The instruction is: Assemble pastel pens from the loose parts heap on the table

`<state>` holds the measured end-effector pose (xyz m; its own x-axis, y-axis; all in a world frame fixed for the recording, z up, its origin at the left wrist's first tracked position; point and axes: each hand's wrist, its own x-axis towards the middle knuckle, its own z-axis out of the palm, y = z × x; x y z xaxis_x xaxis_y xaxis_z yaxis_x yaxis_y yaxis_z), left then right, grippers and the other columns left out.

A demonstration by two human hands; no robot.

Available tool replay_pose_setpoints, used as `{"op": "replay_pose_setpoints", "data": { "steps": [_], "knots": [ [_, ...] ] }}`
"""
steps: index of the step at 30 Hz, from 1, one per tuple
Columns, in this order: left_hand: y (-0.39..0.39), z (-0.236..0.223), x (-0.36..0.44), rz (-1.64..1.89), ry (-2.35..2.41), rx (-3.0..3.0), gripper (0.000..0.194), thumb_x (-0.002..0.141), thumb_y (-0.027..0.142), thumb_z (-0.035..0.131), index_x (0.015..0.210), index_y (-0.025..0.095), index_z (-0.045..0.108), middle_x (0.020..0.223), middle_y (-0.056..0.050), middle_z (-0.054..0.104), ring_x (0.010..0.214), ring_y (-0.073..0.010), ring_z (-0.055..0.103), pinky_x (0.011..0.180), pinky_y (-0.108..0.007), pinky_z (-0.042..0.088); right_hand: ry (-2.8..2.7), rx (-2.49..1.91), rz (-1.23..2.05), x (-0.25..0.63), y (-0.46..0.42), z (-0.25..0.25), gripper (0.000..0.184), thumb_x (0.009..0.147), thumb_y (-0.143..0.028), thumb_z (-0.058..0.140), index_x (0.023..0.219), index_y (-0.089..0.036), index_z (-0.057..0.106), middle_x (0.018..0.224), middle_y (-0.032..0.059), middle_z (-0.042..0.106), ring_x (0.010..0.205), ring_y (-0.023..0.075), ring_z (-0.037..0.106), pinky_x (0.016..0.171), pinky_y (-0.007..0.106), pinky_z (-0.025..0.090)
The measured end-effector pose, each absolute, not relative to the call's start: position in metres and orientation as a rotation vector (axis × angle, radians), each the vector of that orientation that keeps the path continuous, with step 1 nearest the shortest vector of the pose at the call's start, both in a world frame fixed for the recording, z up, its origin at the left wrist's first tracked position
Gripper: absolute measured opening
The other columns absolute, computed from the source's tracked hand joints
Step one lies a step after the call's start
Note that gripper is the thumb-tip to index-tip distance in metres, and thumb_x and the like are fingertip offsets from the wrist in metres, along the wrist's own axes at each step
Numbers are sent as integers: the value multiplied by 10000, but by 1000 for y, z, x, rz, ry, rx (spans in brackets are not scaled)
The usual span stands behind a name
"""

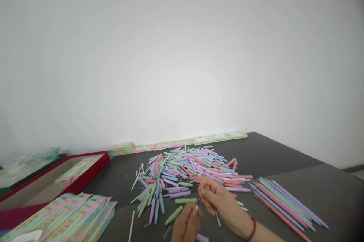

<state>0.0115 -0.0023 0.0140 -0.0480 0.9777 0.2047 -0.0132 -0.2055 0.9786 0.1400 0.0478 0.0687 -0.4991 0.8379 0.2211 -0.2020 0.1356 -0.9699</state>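
Note:
My left hand (186, 224), low in the middle of the view, pinches a thin white pen refill (196, 207) with a dark end pointing up. Just right of it and a little higher is my right hand (214, 195), with a red cord at the wrist. Its fingers are pressed together close to the refill's dark end; anything between them is too small to make out. Behind both hands spreads a large pile of pastel pen parts (173, 170). A green pen piece (174, 214) lies beside my left hand.
Several long pastel pens (287, 204) lie side by side at the right. Printed packets (71, 217) are stacked front left, near a red box (93, 172) with packets inside. Flat boxes (218, 137) line the wall. A white stick (131, 227) lies on the dark table (270, 158).

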Motion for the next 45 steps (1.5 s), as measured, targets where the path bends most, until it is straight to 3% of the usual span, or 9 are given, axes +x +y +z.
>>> {"op": "replay_pose_setpoints", "data": {
  "steps": [8,22,33,37,40,45],
  "knots": [
    [-2,15,10,1437,1135,1335,546,761,730,460,665,197,524,436,89,307,394,-79,209,412,-243,128,-1534,-596,1590,136,43,59,283,835,-441,576,777,-183,475,473,-89,482,362,49,337,406,195,173],
    [0,14,10,1424,1112,1224,585,693,781,481,638,199,486,494,85,285,461,-89,219,438,-222,163,-1452,-595,1586,135,47,56,315,815,-476,595,766,-187,479,480,-91,477,361,60,358,406,198,193],
    [1,12,8,1412,1103,1348,511,784,702,455,668,207,501,461,94,281,409,-87,190,415,-241,128,-1571,-598,1530,133,43,54,305,829,-483,545,767,-196,464,502,-73,520,371,67,382,417,198,251],
    [1,12,6,1449,1121,1365,436,810,632,470,698,212,501,498,89,297,434,-94,198,429,-238,150,-1719,-719,1412,132,44,56,253,788,-432,564,755,-200,467,526,-79,504,348,58,369,377,186,246],
    [-1,14,5,1449,1138,1406,300,855,495,452,765,214,504,504,89,323,433,-100,215,437,-238,168,-1799,-780,1353,134,45,55,186,775,-371,556,750,-196,498,483,-103,419,344,59,349,361,178,246],
    [-4,18,5,1364,1202,1459,168,865,316,384,832,208,508,489,86,351,424,-114,255,448,-239,228,-1841,-799,1339,137,44,56,150,782,-335,562,751,-190,536,502,-101,415,367,52,360,371,169,282]
  ]
}}
